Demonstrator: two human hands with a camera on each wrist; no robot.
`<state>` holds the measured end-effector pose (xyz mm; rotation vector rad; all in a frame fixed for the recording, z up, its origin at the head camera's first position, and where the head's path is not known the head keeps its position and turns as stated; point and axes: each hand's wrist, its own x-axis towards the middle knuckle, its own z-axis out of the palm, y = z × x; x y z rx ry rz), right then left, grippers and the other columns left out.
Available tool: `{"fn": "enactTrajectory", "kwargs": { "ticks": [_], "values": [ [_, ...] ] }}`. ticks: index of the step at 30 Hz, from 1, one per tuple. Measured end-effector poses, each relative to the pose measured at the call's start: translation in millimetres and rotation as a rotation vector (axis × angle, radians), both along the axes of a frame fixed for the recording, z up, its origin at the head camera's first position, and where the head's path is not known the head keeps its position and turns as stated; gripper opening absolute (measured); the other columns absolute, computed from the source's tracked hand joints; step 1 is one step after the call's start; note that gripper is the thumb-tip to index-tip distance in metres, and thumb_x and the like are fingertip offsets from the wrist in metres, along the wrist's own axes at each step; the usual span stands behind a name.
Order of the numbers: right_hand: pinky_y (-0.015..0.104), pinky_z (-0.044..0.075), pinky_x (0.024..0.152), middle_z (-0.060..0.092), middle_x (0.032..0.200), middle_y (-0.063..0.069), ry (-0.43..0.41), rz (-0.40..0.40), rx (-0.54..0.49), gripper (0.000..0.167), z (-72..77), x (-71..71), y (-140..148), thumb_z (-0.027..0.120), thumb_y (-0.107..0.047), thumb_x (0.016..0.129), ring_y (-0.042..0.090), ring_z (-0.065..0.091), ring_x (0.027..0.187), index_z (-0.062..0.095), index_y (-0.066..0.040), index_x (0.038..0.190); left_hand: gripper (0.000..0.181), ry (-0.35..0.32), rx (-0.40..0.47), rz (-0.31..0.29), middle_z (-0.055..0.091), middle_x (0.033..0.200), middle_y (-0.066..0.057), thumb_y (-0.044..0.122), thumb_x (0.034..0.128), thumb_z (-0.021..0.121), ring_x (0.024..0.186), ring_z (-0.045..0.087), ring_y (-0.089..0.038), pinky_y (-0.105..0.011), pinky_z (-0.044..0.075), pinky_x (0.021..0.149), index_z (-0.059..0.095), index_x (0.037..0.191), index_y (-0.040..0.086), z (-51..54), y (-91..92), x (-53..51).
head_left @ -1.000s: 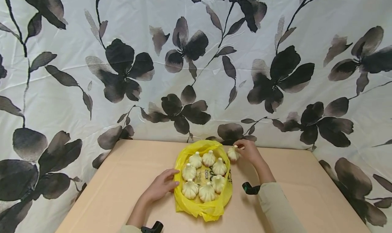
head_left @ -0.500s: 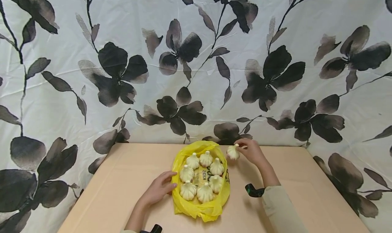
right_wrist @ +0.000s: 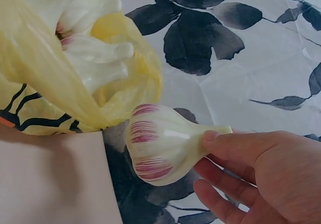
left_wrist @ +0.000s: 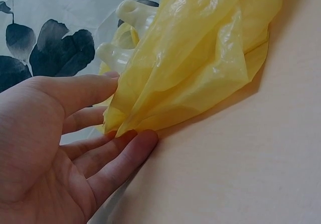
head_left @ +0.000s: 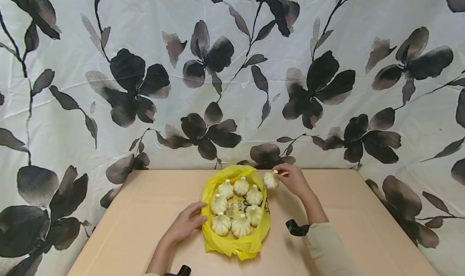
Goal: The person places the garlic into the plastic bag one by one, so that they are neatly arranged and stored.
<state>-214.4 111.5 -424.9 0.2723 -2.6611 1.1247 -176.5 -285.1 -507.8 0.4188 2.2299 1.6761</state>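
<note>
A garlic bulb [head_left: 270,180], pale with pink streaks in the right wrist view, hangs by its stem from my right hand [head_left: 295,180]. Thumb and fingers pinch that stem just outside the upper right rim of a yellow plastic bag [head_left: 248,243]. Inside the opened bag several more garlic bulbs [head_left: 241,226] stand in a ring, stems up. At the bag's left side rests my left hand [head_left: 185,222]. Its spread, fairly straight fingers and thumb touch the yellow plastic [left_wrist: 200,58] in the left wrist view.
The bag stands on a light tan tabletop [head_left: 145,211]. Behind the table's far edge hangs a white cloth [head_left: 250,102] with dark flowers. A black wrist device [head_left: 297,228] sits on the right wrist, with another [head_left: 180,271] at the left.
My right hand, with the garlic bulb, has come slightly closer to the bag's rim. The head view has shifted a little. My left hand stays at the bag.
</note>
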Motion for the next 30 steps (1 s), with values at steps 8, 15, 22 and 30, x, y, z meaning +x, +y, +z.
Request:
{"fn": "enactTrajectory", "kwargs": {
  "ticks": [8,15,22,30],
  "values": [
    [0.039,0.059,0.077,0.07,0.102,0.011,0.02,0.011,0.011,0.019,7.9,7.0,-6.7,0.072,-0.006,0.085,0.026,0.067,0.091,0.072,-0.007,0.103,0.049,-0.013,-0.005,0.004,0.038,0.149,-0.021,0.021,0.0937,0.063,0.125,0.052,-0.037,-0.031,0.059,0.078,0.048,0.138,0.007,-2.9,-0.5,0.2],
    [0.038,0.059,0.076,0.071,0.099,0.009,0.037,0.042,-0.014,0.019,14.6,12.7,-13.6,0.074,-0.007,0.083,0.024,0.068,0.088,0.072,-0.007,0.102,0.049,0.007,-0.012,-0.002,0.037,0.15,-0.021,0.022,0.0939,0.063,0.128,0.049,-0.04,-0.031,0.059,0.077,0.048,0.138,0.007,-0.8,-1.0,0.2],
    [0.035,0.059,0.076,0.072,0.098,0.007,0.021,0.068,-0.025,0.02,19.4,15.3,-21.6,0.075,-0.012,0.083,0.021,0.069,0.087,0.073,-0.009,0.102,0.049,0.0,-0.017,-0.01,0.038,0.149,-0.022,0.023,0.0938,0.063,0.128,0.05,-0.04,-0.031,0.059,0.078,0.048,0.138,0.006,1.1,-2.1,0.5],
    [0.038,0.058,0.079,0.071,0.099,0.007,-0.005,0.09,-0.036,0.023,24.2,17.2,-33.4,0.075,-0.013,0.083,0.021,0.067,0.088,0.072,-0.006,0.105,0.051,-0.004,-0.01,-0.014,0.037,0.15,-0.02,0.025,0.0929,0.064,0.127,0.05,-0.039,-0.031,0.059,0.079,0.048,0.138,0.008,1.3,-3.7,-0.7]
  ]
}}
